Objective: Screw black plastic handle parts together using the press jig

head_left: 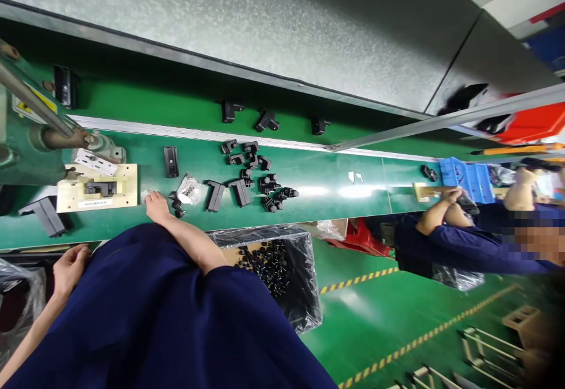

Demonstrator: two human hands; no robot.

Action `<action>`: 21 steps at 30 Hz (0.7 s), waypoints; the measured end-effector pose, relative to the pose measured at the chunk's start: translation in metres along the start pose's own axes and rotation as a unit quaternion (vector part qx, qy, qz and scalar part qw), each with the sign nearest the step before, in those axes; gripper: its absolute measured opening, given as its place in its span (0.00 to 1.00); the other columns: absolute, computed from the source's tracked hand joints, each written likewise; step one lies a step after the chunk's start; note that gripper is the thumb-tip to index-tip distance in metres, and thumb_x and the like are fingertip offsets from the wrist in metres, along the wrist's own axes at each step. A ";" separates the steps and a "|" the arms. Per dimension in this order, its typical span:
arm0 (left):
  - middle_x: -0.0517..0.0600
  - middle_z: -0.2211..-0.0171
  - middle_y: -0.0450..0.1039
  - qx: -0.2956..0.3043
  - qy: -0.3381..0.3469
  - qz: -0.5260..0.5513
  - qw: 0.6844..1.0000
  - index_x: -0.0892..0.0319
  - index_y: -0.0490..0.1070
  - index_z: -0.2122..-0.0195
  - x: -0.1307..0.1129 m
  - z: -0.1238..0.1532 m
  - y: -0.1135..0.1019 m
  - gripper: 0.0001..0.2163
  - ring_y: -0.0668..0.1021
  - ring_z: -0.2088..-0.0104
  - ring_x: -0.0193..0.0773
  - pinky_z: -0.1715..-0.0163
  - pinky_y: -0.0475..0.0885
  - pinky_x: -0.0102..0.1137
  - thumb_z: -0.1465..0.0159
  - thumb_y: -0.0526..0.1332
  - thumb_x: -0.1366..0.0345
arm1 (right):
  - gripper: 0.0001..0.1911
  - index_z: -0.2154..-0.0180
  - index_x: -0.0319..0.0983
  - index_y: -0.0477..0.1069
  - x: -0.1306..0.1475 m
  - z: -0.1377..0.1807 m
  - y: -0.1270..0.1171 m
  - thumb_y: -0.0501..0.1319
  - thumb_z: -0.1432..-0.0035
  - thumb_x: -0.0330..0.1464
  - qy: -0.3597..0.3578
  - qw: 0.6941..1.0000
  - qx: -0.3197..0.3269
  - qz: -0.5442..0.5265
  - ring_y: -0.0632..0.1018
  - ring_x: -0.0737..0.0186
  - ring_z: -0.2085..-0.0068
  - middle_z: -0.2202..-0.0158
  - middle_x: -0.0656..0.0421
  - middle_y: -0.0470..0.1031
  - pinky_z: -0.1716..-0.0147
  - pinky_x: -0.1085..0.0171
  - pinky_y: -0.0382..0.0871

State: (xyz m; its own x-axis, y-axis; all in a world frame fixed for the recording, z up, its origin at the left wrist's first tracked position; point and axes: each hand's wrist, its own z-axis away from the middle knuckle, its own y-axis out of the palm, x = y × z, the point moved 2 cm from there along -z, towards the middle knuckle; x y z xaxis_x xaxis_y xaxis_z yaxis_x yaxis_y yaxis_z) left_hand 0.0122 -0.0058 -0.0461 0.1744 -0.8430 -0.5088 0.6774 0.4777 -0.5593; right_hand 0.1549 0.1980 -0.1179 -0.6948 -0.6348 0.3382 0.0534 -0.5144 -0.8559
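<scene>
My right hand (158,206) rests on the green bench, its fingers extended and slightly bent, right of a cream fixture plate (128,186). A black part (102,188) sits in the fixture's middle. Beside this hand are small black knobs (177,205) and a clear plastic bag (189,190) with small pieces inside. My left hand (69,270) is held low in front of the bench edge, fingers curled together; whatever may be between them is hidden. Nearest to it on the bench is a black angled housing (49,217). Two similar housings (215,195) lie right of the bag.
A green press (30,136) stands over the fixture. Black parts (273,192) lie in a cluster mid-bench, below a metal shelf (247,30). A plastic-lined box (304,271) of black knobs stands at the bench front. A co-worker (441,236) works at the right, near blue bins (465,180).
</scene>
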 end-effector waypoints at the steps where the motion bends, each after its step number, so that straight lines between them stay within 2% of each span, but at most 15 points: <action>1: 0.44 0.83 0.73 0.001 0.000 0.002 1.000 0.51 0.70 0.78 0.000 0.000 0.000 0.09 0.78 0.72 0.49 0.68 0.74 0.40 0.59 0.58 0.54 | 0.10 0.57 0.32 0.69 0.000 0.000 -0.001 0.52 0.39 0.24 -0.001 1.000 -0.001 0.001 0.70 0.59 0.53 0.55 0.53 0.71 0.52 0.60 0.66; 6: 0.44 0.82 0.72 -0.004 0.002 0.015 1.000 0.55 0.70 0.76 0.004 0.000 0.002 0.06 0.77 0.73 0.45 0.67 0.73 0.38 0.53 0.59 0.60 | 0.07 0.59 0.34 0.69 -0.003 0.001 -0.003 0.54 0.38 0.27 0.005 1.000 -0.016 -0.017 0.72 0.62 0.54 0.57 0.57 0.72 0.53 0.59 0.66; 10: 0.46 0.75 0.74 0.000 0.017 0.029 0.999 0.61 0.72 0.70 0.011 -0.005 0.007 0.04 0.76 0.71 0.37 0.63 0.72 0.34 0.44 0.61 0.65 | 0.07 0.59 0.34 0.69 -0.008 0.000 -0.001 0.54 0.37 0.27 0.040 0.996 -0.048 -0.060 0.72 0.62 0.55 0.58 0.56 0.71 0.53 0.59 0.66; 14: 0.47 0.72 0.72 -0.005 0.024 0.034 0.999 0.64 0.71 0.66 0.017 -0.014 0.012 0.10 0.75 0.71 0.32 0.64 0.73 0.33 0.36 0.59 0.61 | 0.09 0.59 0.33 0.69 -0.013 -0.007 0.007 0.52 0.37 0.26 0.049 0.991 -0.069 -0.105 0.71 0.61 0.54 0.58 0.55 0.71 0.52 0.60 0.65; 21: 0.46 0.73 0.72 -0.008 0.030 0.047 0.998 0.64 0.71 0.65 0.018 -0.016 0.013 0.12 0.75 0.72 0.32 0.65 0.73 0.33 0.36 0.58 0.58 | 0.10 0.60 0.35 0.72 -0.011 -0.010 0.008 0.53 0.37 0.28 0.049 0.990 -0.067 -0.112 0.70 0.60 0.54 0.58 0.52 0.71 0.51 0.63 0.64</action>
State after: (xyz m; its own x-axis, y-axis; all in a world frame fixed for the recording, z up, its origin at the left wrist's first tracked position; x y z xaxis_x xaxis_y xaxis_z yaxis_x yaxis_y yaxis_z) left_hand 0.0124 -0.0105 -0.0733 0.1937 -0.7784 -0.5972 0.6486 0.5583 -0.5173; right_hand 0.1564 0.2066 -0.1324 -0.7452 -0.4506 0.4915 -0.2017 -0.5503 -0.8102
